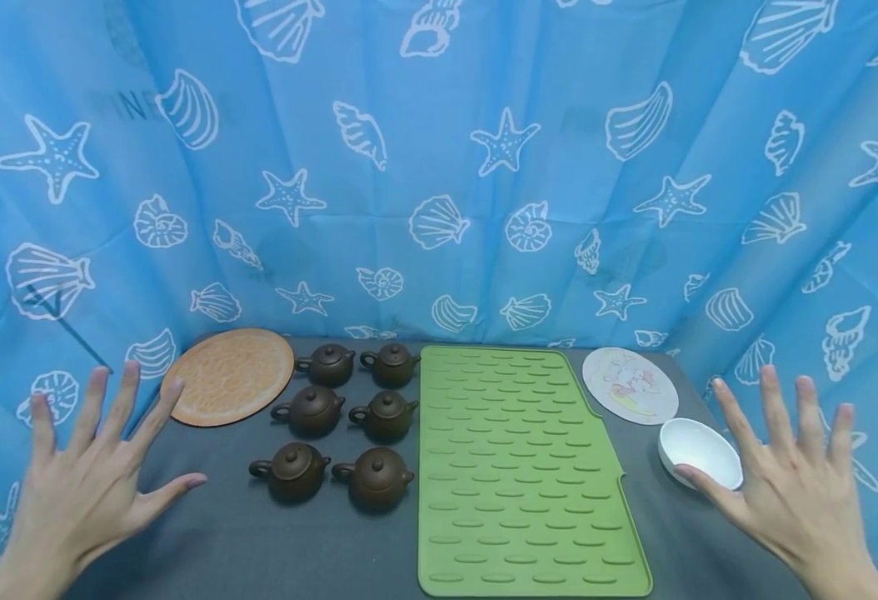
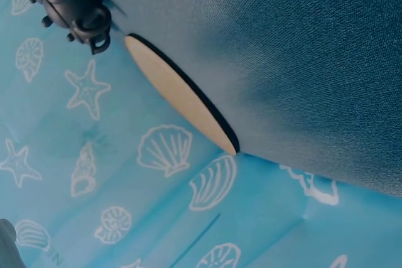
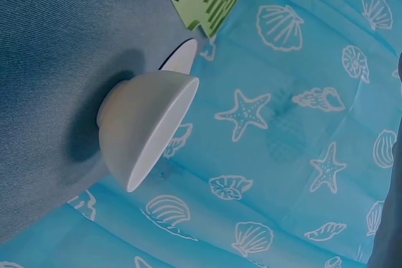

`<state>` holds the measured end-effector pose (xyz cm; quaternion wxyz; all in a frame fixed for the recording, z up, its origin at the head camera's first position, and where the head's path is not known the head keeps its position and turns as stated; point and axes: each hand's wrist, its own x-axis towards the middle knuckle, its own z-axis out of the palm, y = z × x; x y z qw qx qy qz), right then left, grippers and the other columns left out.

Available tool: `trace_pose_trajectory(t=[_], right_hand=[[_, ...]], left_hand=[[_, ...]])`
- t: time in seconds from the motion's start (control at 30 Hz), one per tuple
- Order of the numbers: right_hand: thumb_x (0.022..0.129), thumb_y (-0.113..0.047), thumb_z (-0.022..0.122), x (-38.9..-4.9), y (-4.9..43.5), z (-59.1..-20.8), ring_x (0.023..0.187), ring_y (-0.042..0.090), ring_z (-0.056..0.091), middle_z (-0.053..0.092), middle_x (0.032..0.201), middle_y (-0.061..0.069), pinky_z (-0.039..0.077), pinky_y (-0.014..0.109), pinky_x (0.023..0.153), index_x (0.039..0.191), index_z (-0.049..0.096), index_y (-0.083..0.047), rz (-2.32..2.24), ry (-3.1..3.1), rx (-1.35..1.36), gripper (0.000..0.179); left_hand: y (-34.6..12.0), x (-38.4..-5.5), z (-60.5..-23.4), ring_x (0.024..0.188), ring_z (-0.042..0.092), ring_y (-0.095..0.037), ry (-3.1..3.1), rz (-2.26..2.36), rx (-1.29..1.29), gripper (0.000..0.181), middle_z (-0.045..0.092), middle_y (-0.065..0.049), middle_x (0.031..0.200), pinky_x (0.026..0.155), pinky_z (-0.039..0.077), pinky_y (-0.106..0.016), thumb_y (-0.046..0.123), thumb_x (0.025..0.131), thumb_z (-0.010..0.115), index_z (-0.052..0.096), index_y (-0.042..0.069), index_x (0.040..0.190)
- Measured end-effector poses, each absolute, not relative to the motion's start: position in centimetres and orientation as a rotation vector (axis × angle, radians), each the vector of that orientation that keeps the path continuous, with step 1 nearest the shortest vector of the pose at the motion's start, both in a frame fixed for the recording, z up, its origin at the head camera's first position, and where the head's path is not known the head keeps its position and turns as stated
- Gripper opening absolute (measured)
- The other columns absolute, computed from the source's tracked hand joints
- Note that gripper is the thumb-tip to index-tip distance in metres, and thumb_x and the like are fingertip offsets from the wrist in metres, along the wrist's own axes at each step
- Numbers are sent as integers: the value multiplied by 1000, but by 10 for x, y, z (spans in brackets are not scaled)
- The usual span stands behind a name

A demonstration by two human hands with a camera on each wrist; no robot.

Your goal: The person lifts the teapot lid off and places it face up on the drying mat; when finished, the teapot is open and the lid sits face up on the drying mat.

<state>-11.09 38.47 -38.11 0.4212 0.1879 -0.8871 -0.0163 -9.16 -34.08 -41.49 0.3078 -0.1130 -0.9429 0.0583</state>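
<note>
Both hands hold nothing, fingers spread wide. The left hand (image 1: 90,487) is at the left of the head view, its fingertips overlapping the edge of a round orange-brown mat (image 1: 232,377). Right of it several dark brown teapots stand in two columns, such as a front teapot (image 1: 292,473) and its neighbour (image 1: 377,481). At the right, the right hand (image 1: 799,487) has its thumb in front of a white bowl (image 1: 697,450). In the right wrist view the bowl (image 3: 141,123) stands upright on the cloth, apart from any finger.
A green ribbed mat (image 1: 521,475) lies in the middle of the dark grey tabletop (image 1: 274,554). Behind the bowl is a round white mat with a drawing (image 1: 629,385). A blue shell-patterned curtain (image 1: 439,167) closes off the back and both sides.
</note>
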Motion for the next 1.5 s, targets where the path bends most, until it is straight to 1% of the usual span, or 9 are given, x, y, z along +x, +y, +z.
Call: trace_pose_trajectory(t=[0.1, 0.23, 0.53, 0.7, 0.93, 1.1, 1.27, 1.37, 1.5], right_hand=[[90, -99, 22, -111, 387, -382, 169, 51, 10, 19, 181, 21, 3, 83, 130, 169, 38, -24, -57, -2266, 450, 109], [90, -99, 21, -110, 389, -382, 169, 50, 8, 17, 182, 21, 3, 83, 130, 170, 37, -24, -67, -2287, 440, 110], [90, -99, 21, -110, 388, -381, 170, 49, 6, 16, 182, 20, 1, 81, 131, 170, 35, -25, -62, -2299, 443, 110], [88, -102, 19, -110, 389, -381, 171, 47, 5, 13, 184, 17, 1, 80, 132, 172, 30, -31, -79, -2340, 405, 111], [87, -102, 20, -112, 391, -382, 171, 47, 6, 15, 183, 17, 1, 80, 132, 172, 29, -33, -80, -2350, 398, 110], [87, -103, 19, -113, 391, -383, 170, 48, 8, 16, 183, 18, 3, 81, 131, 172, 29, -33, -84, -2357, 387, 111], [89, -100, 20, -112, 386, -385, 171, 45, 7, 14, 183, 16, 1, 78, 133, 172, 30, -31, -71, -2337, 418, 108], [92, -97, 23, -114, 379, -387, 171, 44, 12, 22, 181, 19, 4, 78, 133, 170, 37, -28, -54, -2298, 443, 106], [95, -93, 29, -117, 368, -390, 169, 44, 20, 34, 176, 23, 8, 79, 133, 165, 47, -24, -9, -2259, 483, 100]], left_hand=[[-340, -91, -414, 172, -1, -41, -2487, 150, -302, 119, 4, -15, 185, 131, -9, -80, 108, 80, 9, 14, 36, 175], [-340, -92, -414, 172, 0, -42, -2479, 136, -314, 121, 5, -15, 185, 131, -9, -80, 108, 80, 10, 20, 32, 174], [-338, -91, -414, 172, -1, -41, -2499, 153, -300, 121, 4, -14, 185, 130, -9, -81, 108, 79, 8, 15, 34, 175], [-337, -91, -413, 173, -3, -40, -2507, 161, -300, 119, 3, -12, 186, 130, -10, -81, 108, 80, 8, 11, 36, 175], [-336, -91, -414, 172, 0, -41, -2469, 125, -344, 119, 8, -13, 185, 131, -10, -79, 107, 82, 12, 21, 31, 174], [-336, -91, -416, 173, 2, -40, -2459, 122, -324, 118, 8, -12, 185, 131, -9, -79, 106, 82, 12, 22, 33, 174], [-334, -91, -417, 173, 3, -39, -2464, 147, -275, 115, 9, -11, 185, 131, -4, -81, 105, 83, 10, 21, 35, 174], [-330, -90, -417, 173, 3, -37, -2468, 147, -252, 113, 13, -12, 184, 131, -1, -82, 104, 85, 8, 21, 35, 174], [-320, -87, -417, 170, 16, -40, -2475, 113, -252, 108, 27, -15, 180, 131, 1, -82, 101, 89, 10, 24, 34, 174]])
